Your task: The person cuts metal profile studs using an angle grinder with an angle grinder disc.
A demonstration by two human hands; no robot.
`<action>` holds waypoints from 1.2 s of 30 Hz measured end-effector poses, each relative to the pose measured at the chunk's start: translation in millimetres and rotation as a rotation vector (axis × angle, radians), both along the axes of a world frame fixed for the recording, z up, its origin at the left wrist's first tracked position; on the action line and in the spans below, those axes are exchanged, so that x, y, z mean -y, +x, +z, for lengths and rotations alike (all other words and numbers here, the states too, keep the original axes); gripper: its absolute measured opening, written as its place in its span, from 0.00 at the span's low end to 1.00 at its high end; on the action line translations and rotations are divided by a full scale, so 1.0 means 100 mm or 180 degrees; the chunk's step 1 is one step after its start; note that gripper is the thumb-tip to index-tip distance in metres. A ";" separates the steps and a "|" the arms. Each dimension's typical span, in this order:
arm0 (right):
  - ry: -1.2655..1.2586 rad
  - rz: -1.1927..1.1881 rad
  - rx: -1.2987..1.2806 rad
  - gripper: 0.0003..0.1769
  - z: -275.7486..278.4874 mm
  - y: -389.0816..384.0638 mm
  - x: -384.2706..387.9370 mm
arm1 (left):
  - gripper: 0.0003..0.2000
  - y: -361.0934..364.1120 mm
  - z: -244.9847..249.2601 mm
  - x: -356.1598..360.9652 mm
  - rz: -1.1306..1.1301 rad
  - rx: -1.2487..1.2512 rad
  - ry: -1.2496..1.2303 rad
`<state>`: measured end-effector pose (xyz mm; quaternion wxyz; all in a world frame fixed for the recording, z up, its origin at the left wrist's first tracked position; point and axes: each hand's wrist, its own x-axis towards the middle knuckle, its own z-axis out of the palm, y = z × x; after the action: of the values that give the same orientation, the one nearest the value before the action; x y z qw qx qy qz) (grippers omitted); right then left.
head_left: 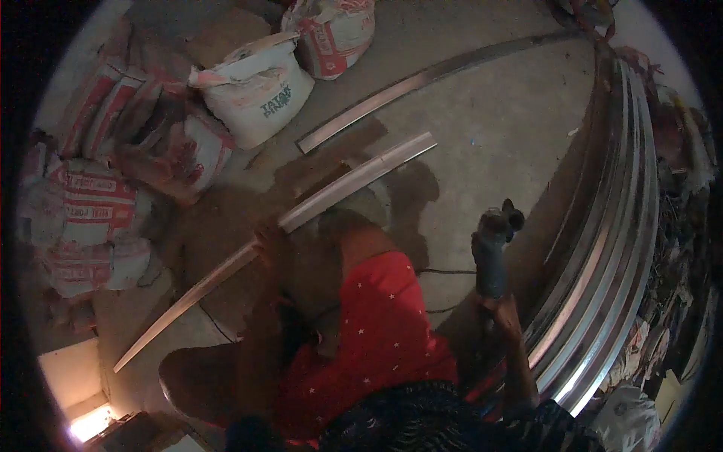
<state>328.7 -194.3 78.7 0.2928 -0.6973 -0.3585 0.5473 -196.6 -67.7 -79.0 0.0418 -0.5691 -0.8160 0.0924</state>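
Note:
My left hand (273, 245) is closed around a long, shiny metal channel (358, 178). The channel runs slantwise across my lap, its far end up past my knee and its other end low at the left. In my right hand (503, 313), off to the right, is a dark angle grinder (491, 264), held by its body with the head pointing away from me. The grinder is apart from the channel. Its disc is hard to make out in the dim light. My red shorts (388, 316) with white stars lie between the two hands.
Another metal channel (361, 111) lies farther out on the concrete floor (504, 128). Several long channels (614, 264) are stacked along the right side. Printed sacks (252, 90) and red-and-white bags (94, 203) are piled at the left. A bright light (92, 423) glows at lower left.

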 end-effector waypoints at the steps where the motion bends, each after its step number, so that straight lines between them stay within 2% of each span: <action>1: -0.0134 0.0029 0.0141 0.19 0.31 -0.21 -0.20 | 0.36 0.20 0.13 0.13 0.0009 -0.0062 0.0130; 3: -0.0269 0.0076 0.0025 0.19 0.48 -0.36 -0.43 | 0.38 0.33 0.20 0.26 -0.0014 0.0017 0.0301; 5: -0.0220 0.0117 -0.0486 0.19 0.39 -0.34 -0.54 | 0.42 0.34 0.17 0.32 -0.0079 0.0301 0.0443; 8: -0.0105 0.0424 -0.0892 0.19 0.13 -0.31 -0.81 | 0.46 0.13 0.27 0.30 -0.0220 0.0428 -0.0345; 11: -0.0097 0.0555 -0.0865 0.20 0.30 -0.44 -1.04 | 0.50 -0.01 0.26 0.15 -0.0106 0.0683 -0.0933; 13: -0.0106 0.0743 -0.1068 0.21 0.28 -0.44 -1.14 | 0.45 -0.05 0.37 0.08 -0.0179 0.0911 -0.1057; 15: -0.0018 0.0870 -0.1145 0.21 0.29 -0.46 -1.21 | 0.40 -0.04 0.53 -0.09 -0.0039 0.1396 -0.0854; 17: 0.0091 0.0882 -0.1107 0.21 0.31 -0.51 -1.23 | 0.35 0.27 0.94 -0.27 0.0289 0.2131 -0.0404; 19: 0.0041 0.0866 -0.1214 0.21 0.44 -0.60 -1.23 | 0.36 1.02 1.67 -0.38 -0.0085 0.2531 0.0020; 21: -0.0021 0.0915 -0.1146 0.21 0.44 -0.66 -1.26 | 0.32 1.55 1.87 -0.45 -0.1231 0.3398 0.0639; 24: -0.0059 0.1036 -0.1081 0.21 0.38 -0.78 -1.29 | 0.29 2.01 2.05 -0.51 -0.1948 0.3160 0.1437; 26: 0.0011 0.0959 -0.1331 0.22 0.48 -0.93 -1.28 | 0.30 1.99 2.06 -0.53 -0.1942 0.3234 0.1221; 30: 0.0086 0.1398 -0.1131 0.28 0.32 -1.08 -1.37 | 0.32 1.80 1.88 -0.58 -0.1644 0.3016 0.0681; 32: 0.0337 0.1617 -0.0788 0.32 0.29 -1.19 -1.44 | 0.34 1.71 1.80 -0.58 -0.1827 0.2640 0.0949; 33: 0.0350 0.1622 -0.0839 0.30 0.30 -1.24 -1.42 | 0.35 1.68 1.80 -0.53 -0.1904 0.2441 0.1105; 36: 0.0450 0.1688 -0.0872 0.28 0.38 -1.40 -1.48 | 0.34 1.52 1.76 -0.53 -0.1538 0.2792 0.1106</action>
<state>189.0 -46.6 116.2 0.2331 -0.4770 -0.5225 0.6672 -44.7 -14.6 97.1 -0.1896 -0.7108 -0.6057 -0.3033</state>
